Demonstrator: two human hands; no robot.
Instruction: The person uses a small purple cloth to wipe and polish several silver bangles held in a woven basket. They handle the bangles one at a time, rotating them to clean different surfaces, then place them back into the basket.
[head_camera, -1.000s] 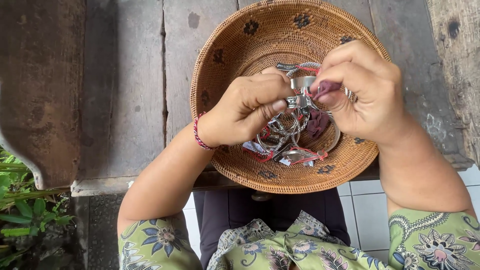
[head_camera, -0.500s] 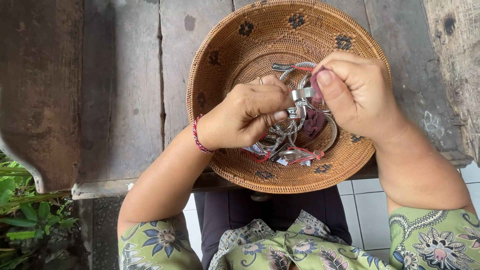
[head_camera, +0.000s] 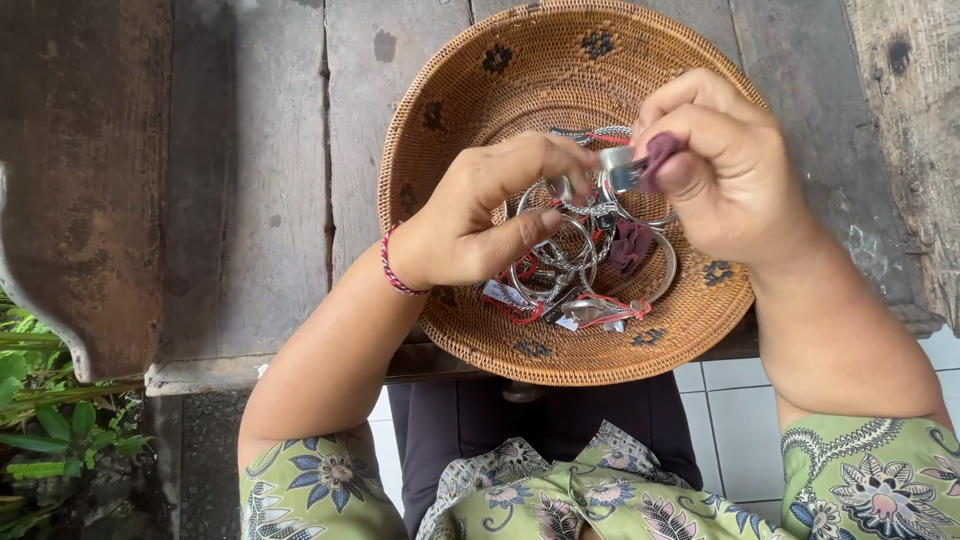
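Right hand (head_camera: 735, 170): fingers curled and pressed together, thumb and forefinger pinching a wide silver ring (head_camera: 622, 168) together with a small purple cloth (head_camera: 660, 152). The ring sits at the hand's 9 o'clock, above the middle of the basket.

Left hand (head_camera: 480, 215): fingers bent, thumb extended toward 3 o'clock. The fingertips (head_camera: 572, 170) close on a small silver piece just beside the ring; whether they touch the ring itself cannot be told. A red braided wristband (head_camera: 396, 270) circles the left wrist.

Directly under both hands, in the bottom of the basket, lies a heap of silver bangles (head_camera: 565, 260), mixed with red cords and small white tags (head_camera: 505, 296). A second purple cloth (head_camera: 630, 245) lies among the bangles, at 3 o'clock of the heap.

The woven basket (head_camera: 440, 110) is round and shallow, tan, with dark flower marks around its wall. It rests on a weathered wooden table (head_camera: 250, 200), its 6 o'clock rim reaching past the table edge toward the person.

Outward: green floral sleeves (head_camera: 320, 490) on both arms at 6 o'clock, pale floor tiles (head_camera: 725, 440) below the table edge, and green plants (head_camera: 40, 430) at 8 o'clock of the frame.
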